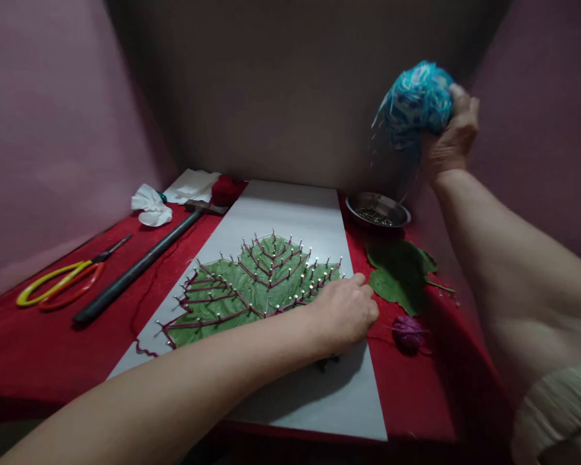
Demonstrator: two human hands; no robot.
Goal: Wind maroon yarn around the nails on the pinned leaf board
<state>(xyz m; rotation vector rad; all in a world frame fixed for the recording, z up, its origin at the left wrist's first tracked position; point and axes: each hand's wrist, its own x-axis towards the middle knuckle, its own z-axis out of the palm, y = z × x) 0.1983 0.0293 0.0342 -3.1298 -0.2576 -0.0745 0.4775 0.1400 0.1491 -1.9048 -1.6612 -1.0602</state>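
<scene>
While the green lobed leaf (259, 287) lay on the white flat board (290, 206) at the frame's centre, studded with silver nails (273, 236) strung with dark purple yarn (232, 316), the left hand (346, 311) was at its right side, fingers curled together, contents hidden. The right hand's (451, 141) fingers clamped a shaggy blue bundle (416, 103) upper right, perhaps high for clearance. The magenta yarn ball (407, 332) sat lower right, probably for reach. No writing was legible.

Upper right: the blue yarn (419, 106) and right hand (452, 139) are blurred; the yarn hides some fingers. Centre: the left forearm (213, 374) covers the lower part of the leaf (256, 284); the left hand (346, 310) conceals its fingertips. Lower left and lower right: the forearm and sleeve (559, 407), respectively, are cut off.
</scene>
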